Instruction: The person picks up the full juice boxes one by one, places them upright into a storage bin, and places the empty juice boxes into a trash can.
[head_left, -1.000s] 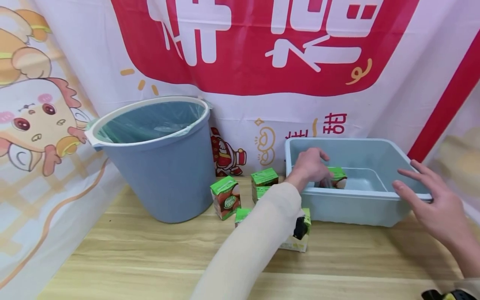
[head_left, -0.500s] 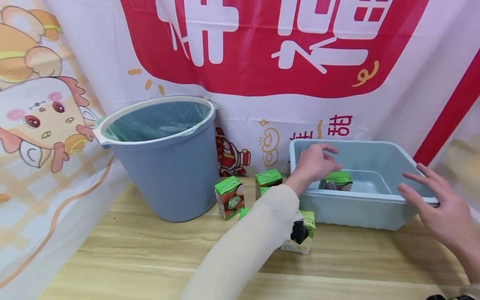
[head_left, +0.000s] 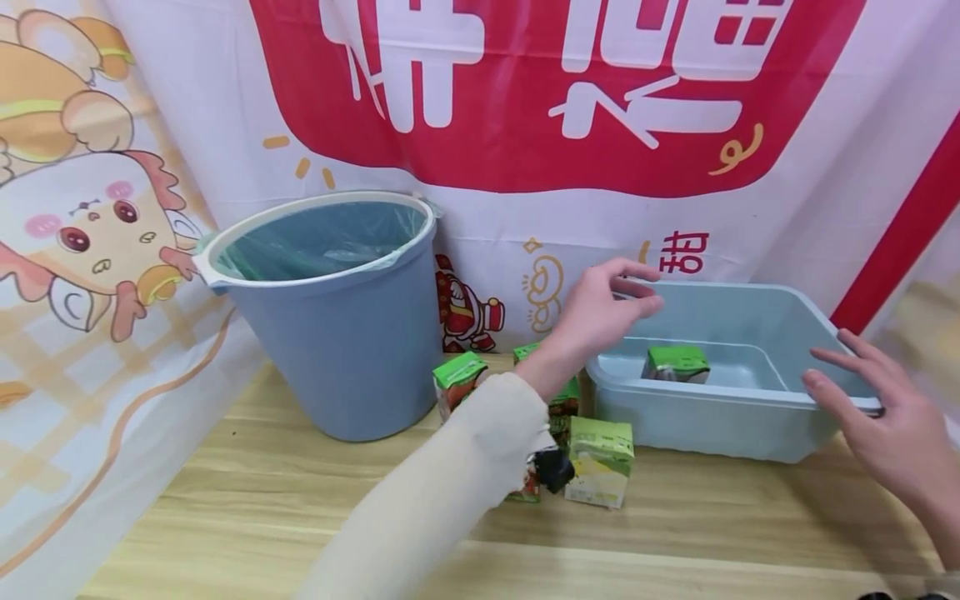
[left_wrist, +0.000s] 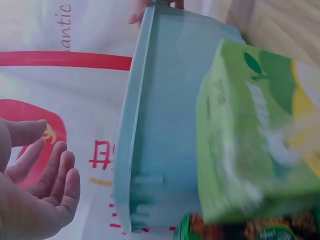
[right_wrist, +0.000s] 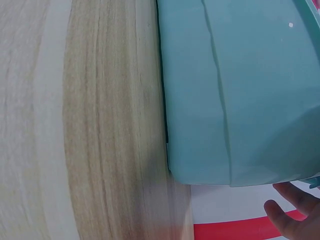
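My left hand (head_left: pixel 603 304) hovers above the left end of a light blue plastic tub (head_left: pixel 705 421), fingers loosely bent and holding nothing. Inside the tub lies a small green-topped drink carton (head_left: pixel 677 365), apart from that hand. My right hand (head_left: pixel 896 425) rests at the tub's right rim with its fingers extended. Under my left forearm, a pale green carton (head_left: pixel 600 467) stands in front of the tub; it looms large as a green carton (left_wrist: pixel 250 135) in the left wrist view. Several red-and-green cartons (head_left: pixel 457 375) stand nearby, partly hidden by the sleeve.
A blue bucket (head_left: pixel 345 358) lined with a clear bag stands at the left. Behind everything hangs a printed cloth (head_left: pixel 480 217). The wooden tabletop (head_left: pixel 262 517) stretches across the front.
My left hand has let go of the carton in the tub, then risen and moved left. The right hand stays at the rim. The head view has shifted slightly.
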